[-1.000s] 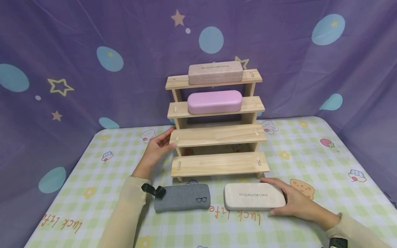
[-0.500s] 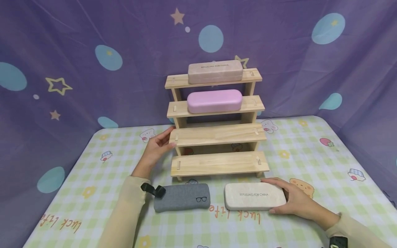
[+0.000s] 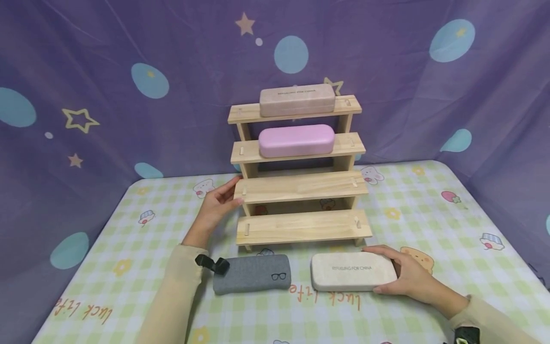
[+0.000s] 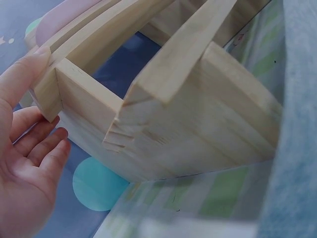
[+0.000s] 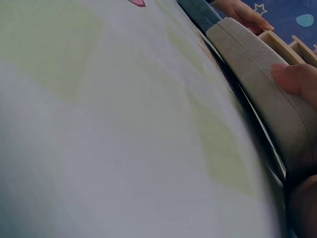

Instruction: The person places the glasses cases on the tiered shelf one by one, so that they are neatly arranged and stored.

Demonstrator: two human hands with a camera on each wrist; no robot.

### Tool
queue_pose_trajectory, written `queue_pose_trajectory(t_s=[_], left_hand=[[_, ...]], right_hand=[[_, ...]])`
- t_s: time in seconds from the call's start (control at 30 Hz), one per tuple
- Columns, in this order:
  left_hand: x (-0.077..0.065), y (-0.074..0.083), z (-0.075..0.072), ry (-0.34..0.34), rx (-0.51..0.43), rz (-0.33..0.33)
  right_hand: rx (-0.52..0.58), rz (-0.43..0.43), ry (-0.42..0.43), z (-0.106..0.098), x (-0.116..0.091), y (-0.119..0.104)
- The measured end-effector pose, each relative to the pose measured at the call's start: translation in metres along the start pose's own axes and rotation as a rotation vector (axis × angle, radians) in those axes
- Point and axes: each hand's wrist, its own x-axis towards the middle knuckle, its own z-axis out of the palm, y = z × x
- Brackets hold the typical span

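1. The white case (image 3: 350, 272) lies on the table (image 3: 429, 205), in front of the rack (image 3: 301, 227) and towards the table's right edge; the table's near edge is out of view.
2. The right hand (image 3: 412, 282) grips its right end, thumb on the near side, fingers on the far side. Whether that end is raised at all I cannot tell.
3. Held only there, the case could swing or dip at its left end if lifted, since its weight would hang off to one side.
4. The left hand (image 3: 216, 205) pinches the left end of the rack's second-lowest shelf, thumb above and fingers lower. A hard pull or push there could tip or skew the rack, which stands near the table's back edge.
5. The pink case (image 3: 296, 141) and beige case (image 3: 296, 101) rest on the upper two shelves, so a jolt might slide them forward and off.
6. The grey case (image 3: 258, 274) lies left of the white one, apart from it; the black clip (image 3: 213, 263) at the left wrist overlaps its corner in the head view, so a low sweep of that arm could knock it.
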Motion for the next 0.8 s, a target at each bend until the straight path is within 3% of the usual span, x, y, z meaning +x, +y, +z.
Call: queue_pose_trajectory(t_s=[0.43,0.8], left_hand=[[0.000,0.000,0.000,0.010,-0.003,-0.001],[0.001,-0.001,0.000,0.014,0.003,-0.002]], right_hand=[[-0.014,0.007,0.024,0.007,0.004,-0.010],[-0.047,-0.179,0.044,0.000,0.014,-0.035]])
